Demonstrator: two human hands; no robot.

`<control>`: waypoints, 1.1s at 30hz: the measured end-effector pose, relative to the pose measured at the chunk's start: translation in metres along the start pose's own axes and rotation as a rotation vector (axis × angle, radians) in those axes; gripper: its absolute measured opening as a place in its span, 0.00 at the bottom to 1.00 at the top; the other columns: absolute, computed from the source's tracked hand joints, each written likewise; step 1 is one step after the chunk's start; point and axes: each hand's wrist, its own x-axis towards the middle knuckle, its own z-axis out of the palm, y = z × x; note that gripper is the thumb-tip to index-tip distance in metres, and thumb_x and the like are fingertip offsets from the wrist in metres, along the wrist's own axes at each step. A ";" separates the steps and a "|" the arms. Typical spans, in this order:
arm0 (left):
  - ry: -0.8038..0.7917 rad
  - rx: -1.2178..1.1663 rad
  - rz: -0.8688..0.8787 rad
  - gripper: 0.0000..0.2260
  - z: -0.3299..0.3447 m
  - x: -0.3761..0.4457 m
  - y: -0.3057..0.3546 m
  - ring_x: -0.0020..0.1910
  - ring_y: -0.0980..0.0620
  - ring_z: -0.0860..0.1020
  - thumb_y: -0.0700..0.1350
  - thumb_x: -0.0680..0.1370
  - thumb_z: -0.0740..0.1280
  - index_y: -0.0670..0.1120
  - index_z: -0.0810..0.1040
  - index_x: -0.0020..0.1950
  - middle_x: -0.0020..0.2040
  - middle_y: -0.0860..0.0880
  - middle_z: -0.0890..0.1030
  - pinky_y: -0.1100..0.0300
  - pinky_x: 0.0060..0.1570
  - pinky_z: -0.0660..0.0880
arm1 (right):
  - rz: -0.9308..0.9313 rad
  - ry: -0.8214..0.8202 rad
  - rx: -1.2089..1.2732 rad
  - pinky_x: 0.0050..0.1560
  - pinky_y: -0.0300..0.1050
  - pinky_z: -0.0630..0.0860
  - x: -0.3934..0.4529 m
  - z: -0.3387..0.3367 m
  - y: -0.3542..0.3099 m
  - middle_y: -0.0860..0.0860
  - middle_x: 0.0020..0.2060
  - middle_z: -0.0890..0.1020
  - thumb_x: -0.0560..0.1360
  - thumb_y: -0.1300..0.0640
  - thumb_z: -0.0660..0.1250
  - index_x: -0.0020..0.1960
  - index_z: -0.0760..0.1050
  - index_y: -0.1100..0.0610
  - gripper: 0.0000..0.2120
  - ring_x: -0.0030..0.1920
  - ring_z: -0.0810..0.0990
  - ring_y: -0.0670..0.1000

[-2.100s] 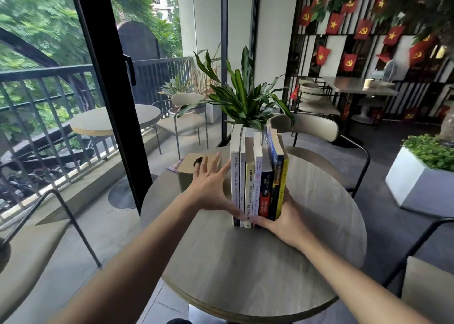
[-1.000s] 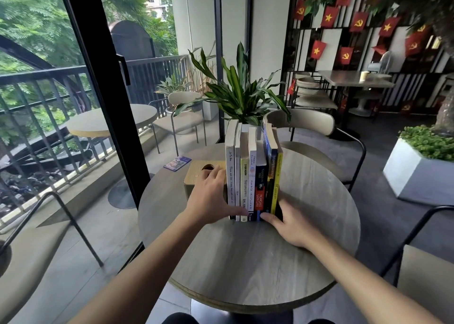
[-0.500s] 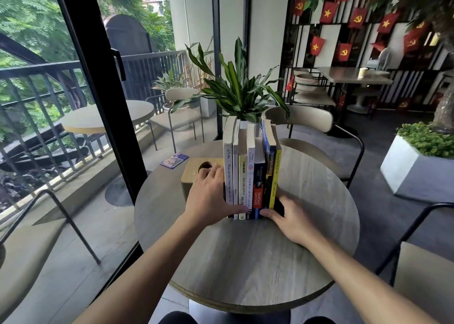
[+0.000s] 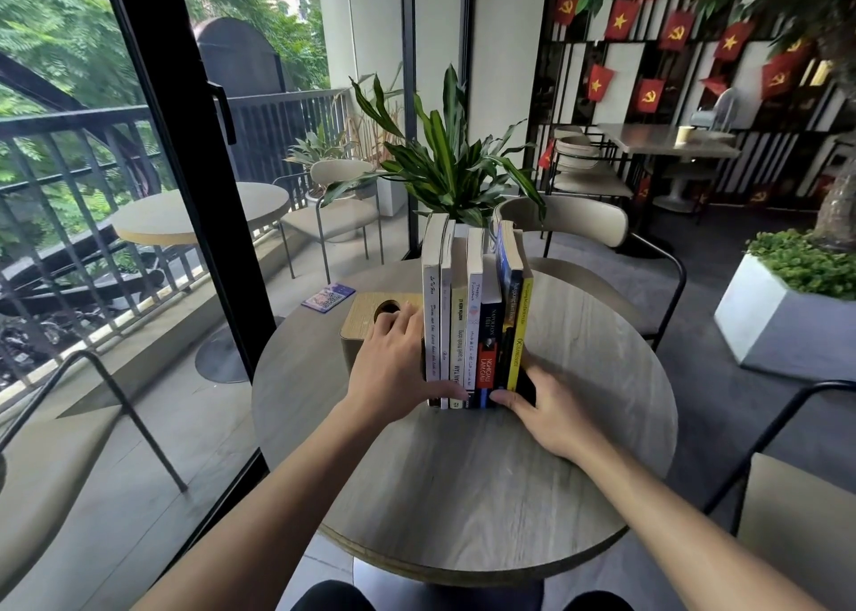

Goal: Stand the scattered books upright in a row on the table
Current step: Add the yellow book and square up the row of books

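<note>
- A row of seven paperback books stood upright, spines toward the camera, near the middle of the round grey wood-grain table.
- From the left, the row ran: two tall white-spined books, a shorter cream and yellow one, a white one, a dark one with a red lower spine, a taller blue and black one, and a thin yellow one at the right end.
- The books were pressed together, with no gap visible between the spines; the tall blue and black one leaned slightly to the right at its top.
- The left hand lay flat against the outer cover of the leftmost white book, fingers stretched forward along it and the thumb curled across the bottom of the spines.
- The right hand pressed against the low right end of the row beside the yellow book, its thumb reaching in to the foot of the spines; its fingers were partly hidden behind the books.
- Together the two hands squeezed the row from either side rather than gripping any single book.
- A light wooden box with a round hole in its top sat on the table just left of the row, partly under the left hand.
- A green leafy potted plant rose behind the books, and a beige cushioned chair with a black metal frame stood at the far side of the table.
</note>
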 end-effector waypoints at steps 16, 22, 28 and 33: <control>-0.004 0.036 0.007 0.52 -0.003 -0.002 0.000 0.66 0.46 0.66 0.76 0.61 0.67 0.48 0.64 0.77 0.72 0.49 0.71 0.51 0.67 0.65 | 0.016 0.007 -0.001 0.55 0.42 0.74 0.000 0.001 0.000 0.47 0.60 0.81 0.75 0.44 0.68 0.66 0.73 0.52 0.23 0.60 0.78 0.48; 0.013 0.035 0.011 0.51 -0.005 -0.003 0.002 0.68 0.46 0.65 0.75 0.62 0.69 0.48 0.63 0.78 0.73 0.48 0.70 0.51 0.69 0.63 | 0.009 0.010 0.006 0.59 0.44 0.73 0.001 0.001 0.001 0.47 0.62 0.80 0.76 0.46 0.68 0.68 0.72 0.52 0.23 0.62 0.77 0.48; 0.031 0.039 0.041 0.49 -0.010 -0.005 0.005 0.67 0.46 0.66 0.73 0.64 0.70 0.47 0.64 0.77 0.71 0.48 0.71 0.52 0.69 0.63 | 0.010 -0.001 -0.019 0.61 0.44 0.72 0.000 0.002 -0.002 0.48 0.64 0.78 0.76 0.45 0.67 0.70 0.69 0.52 0.25 0.65 0.76 0.49; 0.019 0.102 0.058 0.53 -0.007 -0.004 0.001 0.69 0.46 0.68 0.80 0.62 0.64 0.48 0.62 0.77 0.71 0.49 0.71 0.50 0.72 0.61 | -0.074 0.046 -0.088 0.67 0.45 0.66 -0.002 0.003 -0.011 0.46 0.70 0.70 0.74 0.40 0.69 0.77 0.59 0.51 0.37 0.70 0.69 0.48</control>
